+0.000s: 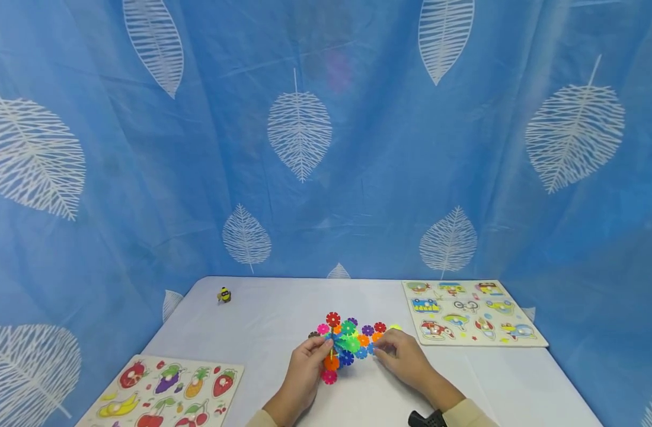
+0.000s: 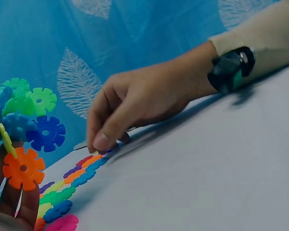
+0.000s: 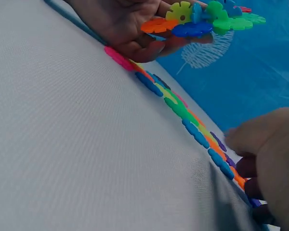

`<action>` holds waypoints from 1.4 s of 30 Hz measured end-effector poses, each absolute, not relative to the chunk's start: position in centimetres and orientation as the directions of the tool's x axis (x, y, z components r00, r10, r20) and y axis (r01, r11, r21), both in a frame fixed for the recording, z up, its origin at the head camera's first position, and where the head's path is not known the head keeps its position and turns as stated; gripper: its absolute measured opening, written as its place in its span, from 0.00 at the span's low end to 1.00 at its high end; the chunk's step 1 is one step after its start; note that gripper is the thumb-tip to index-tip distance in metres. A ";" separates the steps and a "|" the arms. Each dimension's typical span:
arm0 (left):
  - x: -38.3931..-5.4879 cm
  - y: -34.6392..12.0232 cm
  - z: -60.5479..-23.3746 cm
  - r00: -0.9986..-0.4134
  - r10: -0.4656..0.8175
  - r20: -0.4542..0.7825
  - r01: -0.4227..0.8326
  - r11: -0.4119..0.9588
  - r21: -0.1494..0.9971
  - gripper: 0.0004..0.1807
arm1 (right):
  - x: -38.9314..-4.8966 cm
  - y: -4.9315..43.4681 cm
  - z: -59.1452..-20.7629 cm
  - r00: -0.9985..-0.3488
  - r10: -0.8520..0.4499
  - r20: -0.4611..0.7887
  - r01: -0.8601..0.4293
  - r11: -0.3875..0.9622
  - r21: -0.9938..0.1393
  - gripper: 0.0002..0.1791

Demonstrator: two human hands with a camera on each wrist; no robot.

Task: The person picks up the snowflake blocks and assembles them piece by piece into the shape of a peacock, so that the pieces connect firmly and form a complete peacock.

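Note:
My left hand [image 1: 308, 357] grips a cluster of joined snowflake discs [image 1: 350, 343] in blue and green, held up off the table. An orange disc [image 2: 23, 168] hangs from a yellow one at the cluster's near side. Loose discs in many colours lie side by side on the white table beneath, a green disc [image 2: 58, 196] among them. My right hand [image 1: 406, 359] reaches down to the right end of these discs, fingers bent and fingertips right at them. In the right wrist view, this hand [image 3: 269, 163] hides that end; whether it pinches a disc I cannot tell.
A fruit puzzle board [image 1: 235, 370] lies at the table's front left. A vehicle puzzle board [image 1: 448, 305] lies at the back right, close to my right hand. A small yellow-and-black toy figure [image 1: 224, 295] stands at the back left. Blue leaf-patterned curtain [image 1: 358, 178] surrounds the table.

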State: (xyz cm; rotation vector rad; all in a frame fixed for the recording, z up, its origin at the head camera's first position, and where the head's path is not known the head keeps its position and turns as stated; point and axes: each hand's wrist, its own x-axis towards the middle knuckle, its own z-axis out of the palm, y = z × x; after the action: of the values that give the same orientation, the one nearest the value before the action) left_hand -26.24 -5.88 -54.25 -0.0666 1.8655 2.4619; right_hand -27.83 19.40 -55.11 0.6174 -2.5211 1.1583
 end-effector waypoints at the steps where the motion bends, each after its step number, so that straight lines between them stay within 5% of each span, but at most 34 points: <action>1: -26.3 -5.9 -54.2 -0.997 0.007 -0.082 -0.080 -0.292 0.953 0.13 | -27.8 19.5 -55.2 -0.856 -0.288 0.429 -0.511 0.596 -0.619 0.05; 11: -26.3 -6.3 -54.2 -0.991 0.062 -0.116 -0.131 -0.408 0.904 0.17 | -27.2 19.2 -55.1 -0.868 -0.327 0.373 -0.485 0.720 -0.496 0.06; 18: -26.4 -6.4 -54.3 -0.989 0.103 -0.106 -0.142 -0.474 0.869 0.21 | -26.6 18.7 -55.1 -0.922 -0.228 0.314 -0.376 0.721 -0.582 0.11; 26: -26.4 -6.1 -54.4 -0.985 0.100 -0.143 -0.173 -0.458 0.872 0.39 | -26.3 18.4 -55.0 -0.952 -0.158 0.263 -0.306 0.547 -0.779 0.13; 36: -25.9 -6.1 -54.1 -0.981 0.139 -0.137 -0.189 -0.493 0.849 0.39 | -25.2 17.5 -54.1 -0.973 -0.184 0.138 -0.170 0.171 -0.971 0.19; 42: -25.9 -6.4 -54.1 -0.974 0.198 -0.108 -0.202 -0.548 0.812 0.29 | -24.9 17.0 -53.9 -0.961 -0.266 0.079 -0.083 0.003 -0.997 0.25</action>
State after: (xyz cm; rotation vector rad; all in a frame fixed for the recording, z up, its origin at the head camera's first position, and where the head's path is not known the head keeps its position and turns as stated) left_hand -25.90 -6.44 -54.05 -0.0057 1.3542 2.5803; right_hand -24.93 17.03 -53.90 0.4058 -2.3127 2.2810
